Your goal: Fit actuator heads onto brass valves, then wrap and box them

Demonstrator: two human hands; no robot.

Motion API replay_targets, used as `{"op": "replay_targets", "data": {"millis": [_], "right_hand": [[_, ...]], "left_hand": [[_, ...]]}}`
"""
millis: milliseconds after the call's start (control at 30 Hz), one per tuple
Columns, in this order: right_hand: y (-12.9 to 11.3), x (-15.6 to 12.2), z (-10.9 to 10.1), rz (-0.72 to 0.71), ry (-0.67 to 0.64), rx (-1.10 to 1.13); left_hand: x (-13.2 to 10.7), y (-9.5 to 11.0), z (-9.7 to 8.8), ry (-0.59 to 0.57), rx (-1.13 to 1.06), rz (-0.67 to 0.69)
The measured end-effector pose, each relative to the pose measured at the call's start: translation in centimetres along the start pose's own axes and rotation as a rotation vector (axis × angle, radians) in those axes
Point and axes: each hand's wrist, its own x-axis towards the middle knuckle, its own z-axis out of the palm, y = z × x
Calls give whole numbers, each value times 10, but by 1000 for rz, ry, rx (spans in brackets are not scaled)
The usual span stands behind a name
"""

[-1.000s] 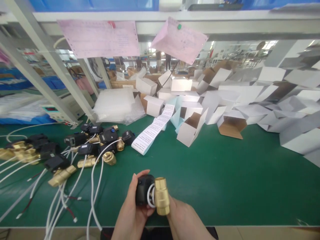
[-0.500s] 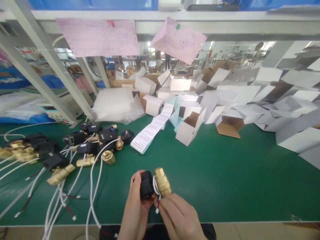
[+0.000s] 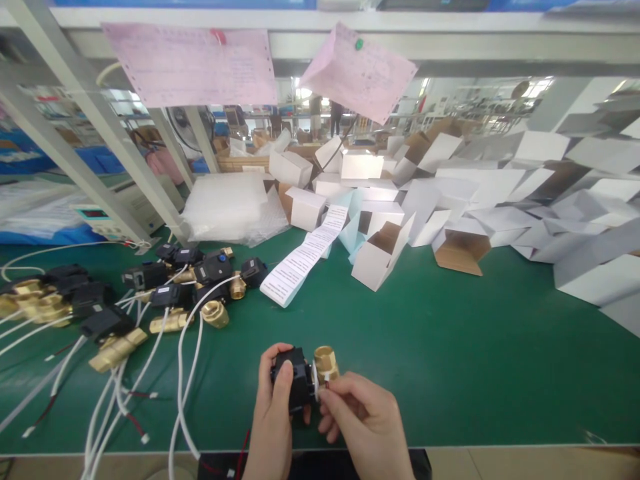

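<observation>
My left hand (image 3: 275,413) is wrapped around the black actuator housing of a brass valve (image 3: 326,363), held just above the green table (image 3: 450,360) near its front edge. Against the valve, my right hand (image 3: 357,417) pinches the white cable coiled between the black housing and the brass body. The brass end points up and away from me.
Several more black-and-brass valves (image 3: 210,280) with white cables (image 3: 185,373) lie at the left. A strip of printed labels (image 3: 305,257) and bubble wrap (image 3: 230,207) sit behind. Many white cardboard boxes (image 3: 383,257) pile up at the back and right. Pink papers (image 3: 190,63) hang from the shelf.
The valve has been turned in my hands so its brass end now points upward. My right fingers have moved up onto the coiled white cable.
</observation>
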Motion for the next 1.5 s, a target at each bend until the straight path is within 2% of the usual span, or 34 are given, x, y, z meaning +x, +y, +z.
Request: {"op": "replay_targets", "data": {"millis": [133, 233, 433, 733, 1000, 1167, 1333, 1400, 1500], "right_hand": [[11, 1, -1, 50, 35, 89], [14, 0, -2, 38, -1, 79], [11, 0, -4, -140, -95, 27], [-11, 7, -7, -350, -187, -85], [-12, 6, -12, -448, -245, -191], [-14, 6, -12, -462, -242, -199], [-11, 1, -11, -405, -214, -185], [-8, -1, -10, -260, -170, -131], [-6, -1, -10, 51, -103, 25]], "left_hand": [[1, -4, -3, -8, 39, -6], [3, -6, -6, -10, 26, 3], [5, -7, -7, -22, -89, -13], [6, -5, -8, -12, -124, -28], [4, -7, -11, 6, -148, -35], [4, -8, -10, -13, -144, -25], [4, -10, -12, -20, -115, -27], [3, -9, -10, -23, -108, -21], [1, -5, -5, 6, -88, -1]]}}
